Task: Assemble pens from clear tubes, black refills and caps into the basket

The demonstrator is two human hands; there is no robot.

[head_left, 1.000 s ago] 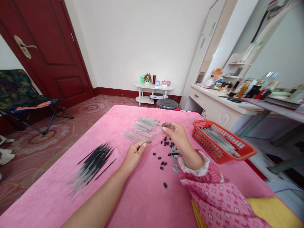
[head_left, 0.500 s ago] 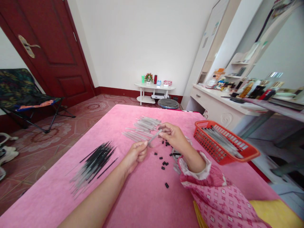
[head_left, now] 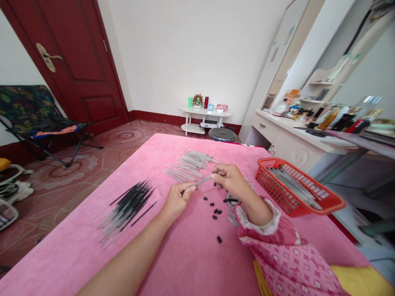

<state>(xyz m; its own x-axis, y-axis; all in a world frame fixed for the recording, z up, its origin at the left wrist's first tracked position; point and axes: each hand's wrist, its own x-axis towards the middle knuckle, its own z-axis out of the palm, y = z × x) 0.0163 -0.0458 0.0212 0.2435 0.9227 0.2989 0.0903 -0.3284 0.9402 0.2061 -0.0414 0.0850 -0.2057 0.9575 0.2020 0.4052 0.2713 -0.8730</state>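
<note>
A slim grey pen barrel (head_left: 203, 181) spans the gap between my hands, tilted slightly up toward the right. Its left end is pinched in my left hand (head_left: 177, 200). The fingers of my right hand (head_left: 228, 179) close on its other end. Behind them lie rows of similar grey barrels (head_left: 191, 162). Several short black plugs (head_left: 215, 217) are scattered below my right hand, and a small heap of clear and black parts (head_left: 232, 205) is partly hidden by my right wrist. Left of my left hand lies a pile of thin black-and-clear pen refills (head_left: 129, 209).
A pink cloth (head_left: 185, 255) covers the table. At its right edge stands an orange-red basket (head_left: 277, 187) with grey pens in it. Yellow fabric (head_left: 361, 279) lies at the lower right. Farther off are a folding chair (head_left: 46, 115), a white side table (head_left: 194, 112) and a dresser (head_left: 286, 131).
The barrel between my hands has tipped flatter, its right end lower. My left wrist has turned slightly, and the whole view has shifted a little.
</note>
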